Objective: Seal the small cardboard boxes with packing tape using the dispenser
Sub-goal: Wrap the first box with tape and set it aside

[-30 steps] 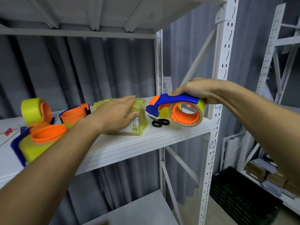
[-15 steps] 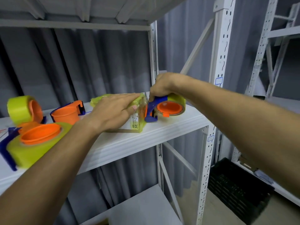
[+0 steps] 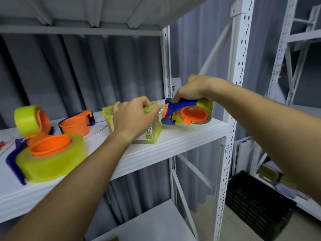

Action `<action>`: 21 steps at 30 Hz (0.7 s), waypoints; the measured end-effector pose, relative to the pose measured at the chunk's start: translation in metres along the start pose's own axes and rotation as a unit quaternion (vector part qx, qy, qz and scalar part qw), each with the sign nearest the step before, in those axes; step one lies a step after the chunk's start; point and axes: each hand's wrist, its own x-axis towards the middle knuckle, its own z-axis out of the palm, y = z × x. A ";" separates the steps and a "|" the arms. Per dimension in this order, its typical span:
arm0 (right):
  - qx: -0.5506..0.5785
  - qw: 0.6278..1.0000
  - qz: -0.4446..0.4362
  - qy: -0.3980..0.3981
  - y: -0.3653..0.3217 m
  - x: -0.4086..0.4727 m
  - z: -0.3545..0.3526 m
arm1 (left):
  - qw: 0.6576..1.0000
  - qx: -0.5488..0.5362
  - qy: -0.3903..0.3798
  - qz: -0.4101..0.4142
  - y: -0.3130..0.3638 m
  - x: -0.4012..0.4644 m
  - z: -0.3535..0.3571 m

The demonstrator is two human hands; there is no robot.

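Observation:
A small box (image 3: 152, 134) wrapped in yellowish tape stands on the white shelf (image 3: 187, 134). My left hand (image 3: 133, 115) lies over its top and presses it down. Just right of the box, my right hand (image 3: 192, 89) grips the blue handle of a tape dispenser (image 3: 189, 113) with an orange core and a yellow tape roll. The dispenser's blue nose sits against the box's upper right edge. A short clear strip of tape spans the gap between the box and the dispenser.
Further left on the shelf lie a large yellow tape roll on a blue dispenser (image 3: 50, 159), an upright yellow roll (image 3: 27, 119) and an orange dispenser core (image 3: 74, 126). A white upright post (image 3: 236, 101) stands right of the dispenser. A black crate (image 3: 257, 202) sits on the floor.
My right hand brought the dispenser from the right over to the box's right edge, then tilted it more upright there. My left hand stayed on the box.

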 end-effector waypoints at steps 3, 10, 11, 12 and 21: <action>0.017 0.999 0.002 0.027 0.004 -0.007 -0.009 | 1.000 0.027 0.011 -0.012 0.005 0.001 0.006; 0.080 0.994 -0.007 0.080 0.005 -0.018 -0.013 | 0.996 0.085 0.014 0.015 0.009 -0.007 0.009; 0.089 0.992 -0.009 0.090 0.004 -0.019 -0.015 | 0.996 0.085 -0.007 0.021 0.006 -0.007 0.007; 0.099 0.990 -0.010 0.100 0.004 -0.020 -0.016 | 0.997 0.071 -0.033 0.029 0.003 -0.007 0.004; 0.130 0.979 -0.028 0.151 -0.004 -0.026 -0.027 | 0.996 0.010 -0.084 0.015 -0.051 -0.004 -0.051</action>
